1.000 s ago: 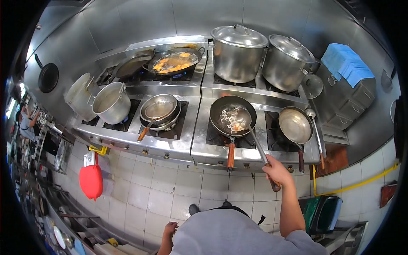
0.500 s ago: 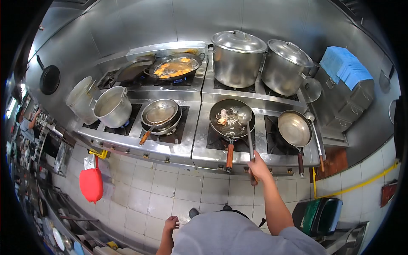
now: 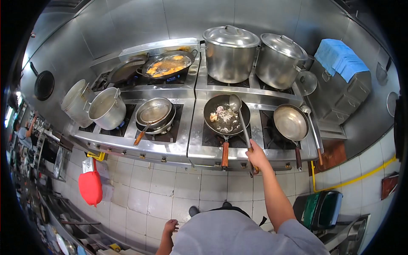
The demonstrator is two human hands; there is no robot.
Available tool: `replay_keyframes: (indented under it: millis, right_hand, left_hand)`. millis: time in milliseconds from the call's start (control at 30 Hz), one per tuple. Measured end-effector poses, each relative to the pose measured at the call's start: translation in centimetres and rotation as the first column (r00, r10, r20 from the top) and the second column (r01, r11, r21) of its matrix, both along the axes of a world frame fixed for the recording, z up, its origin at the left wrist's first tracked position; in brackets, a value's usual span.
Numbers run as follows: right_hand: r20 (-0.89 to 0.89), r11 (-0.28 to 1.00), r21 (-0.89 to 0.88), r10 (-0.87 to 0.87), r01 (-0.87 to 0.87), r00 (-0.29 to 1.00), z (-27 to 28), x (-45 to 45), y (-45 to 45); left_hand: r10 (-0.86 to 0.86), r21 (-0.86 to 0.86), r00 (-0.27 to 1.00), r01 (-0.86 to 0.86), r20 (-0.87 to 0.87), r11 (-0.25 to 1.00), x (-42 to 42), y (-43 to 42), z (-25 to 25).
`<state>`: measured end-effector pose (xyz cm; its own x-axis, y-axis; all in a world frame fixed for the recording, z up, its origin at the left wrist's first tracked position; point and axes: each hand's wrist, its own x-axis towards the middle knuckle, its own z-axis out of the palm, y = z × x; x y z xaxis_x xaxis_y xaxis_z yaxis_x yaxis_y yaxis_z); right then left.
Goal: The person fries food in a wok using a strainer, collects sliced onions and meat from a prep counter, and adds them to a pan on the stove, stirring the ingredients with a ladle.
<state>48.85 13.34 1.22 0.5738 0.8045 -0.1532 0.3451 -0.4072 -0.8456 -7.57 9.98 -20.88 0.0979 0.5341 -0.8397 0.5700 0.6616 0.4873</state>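
My right hand [image 3: 257, 155] is wrapped round the handle of a long metal ladle [image 3: 243, 124]. The ladle's bowl is at the far right part of a dark frying pan [image 3: 207, 120]. Sliced onion [image 3: 229, 115] and a small pale orange clump [image 3: 213, 116] are spread over the pan's oily bottom. The pan's wooden handle [image 3: 225, 155] points towards me, with no hand on it. Low at my side, my left hand [image 3: 171, 226] hangs away from the stove, its fingers loosely bent and apart, holding nothing.
To the right sit another pan [image 3: 291, 122] and a second ladle [image 3: 312, 129]. Stacked strainers [image 3: 154, 114] and a pot [image 3: 107, 111] stand left. Behind are a wok of frying food [image 3: 168, 66] over flame and two lidded stockpots [image 3: 229, 59]. A red dustpan-like object [image 3: 90, 187] is on the floor side.
The ladle's bowl has shifted towards the far rim of the pan, and the onion has spread out across its bottom. My view has moved slightly; my left hand stays low.
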Motion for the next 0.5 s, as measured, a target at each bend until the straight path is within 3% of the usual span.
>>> replay_keyframes:
  millis: [33,100,133,200,400,500]
  right_hand:
    - [-0.001,1.0,0.0,-0.001,0.001,1.0,0.3,-0.1,0.4]
    - [-0.262,0.996,0.083,0.057,-0.037,0.963,0.9,-0.1,0.8]
    - [-0.261,0.996,0.085,0.062,-0.041,0.963,1.7,-0.2,0.6]
    - [-0.371,0.989,0.008,0.142,-0.15,0.918,4.3,-0.6,-0.6]
    - [-0.459,0.952,-0.051,0.246,-0.302,0.854,8.0,0.0,-6.6]
    - [-0.388,0.974,-0.126,0.128,-0.19,0.913,6.9,1.2,-7.6]
  left_hand:
    - [0.05,-0.01,0.998,-0.049,0.035,0.999,-0.2,0.3,-0.3]
    - [0.056,-0.003,0.998,-0.056,0.04,0.998,-0.4,0.7,-0.9]
    - [0.076,-0.015,0.996,-0.075,0.039,0.997,-0.1,1.0,-0.2]
    - [0.104,-0.03,0.994,-0.103,0.035,0.994,-0.1,0.8,0.3]
    - [0.191,-0.042,0.977,-0.188,0.099,0.981,-1.0,-0.8,-2.9]
    - [0.065,-0.031,0.997,-0.064,0.045,0.997,-1.1,-1.5,-3.0]
